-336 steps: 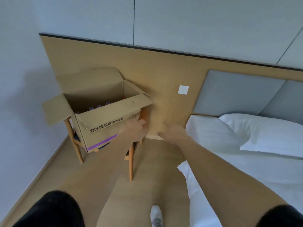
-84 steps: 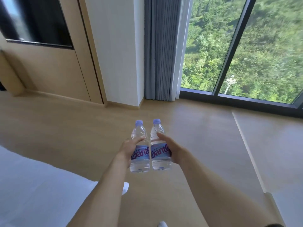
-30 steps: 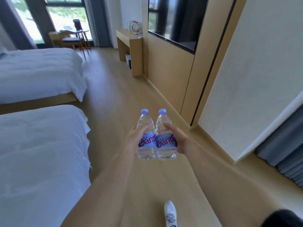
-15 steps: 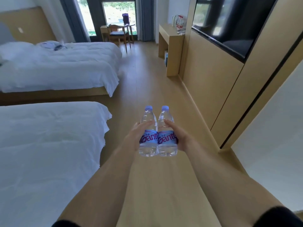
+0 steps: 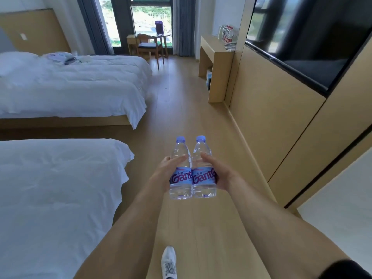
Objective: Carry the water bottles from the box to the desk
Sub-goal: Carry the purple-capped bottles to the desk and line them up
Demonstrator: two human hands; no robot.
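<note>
Two clear water bottles with lilac caps and blue labels stand upright side by side in front of me. My left hand point(image 5: 165, 174) grips the left bottle point(image 5: 180, 170) and my right hand point(image 5: 219, 174) grips the right bottle point(image 5: 203, 168); the bottles touch. The wooden desk point(image 5: 216, 51) stands far ahead against the right wall, with several bottles point(image 5: 227, 35) on its top. The box is out of view.
Two white beds lie on the left, the near bed point(image 5: 60, 188) close to my left arm and the far bed point(image 5: 76, 83) beyond it. A wood-panelled wall point(image 5: 271, 109) with a dark screen runs along the right. A chair point(image 5: 149, 47) stands by the window. The wooden floor aisle point(image 5: 181, 109) runs between.
I have turned away from the window wall and moved down the aisle; the desk is closer and more central. Both hands keep the same grip on the bottles.
</note>
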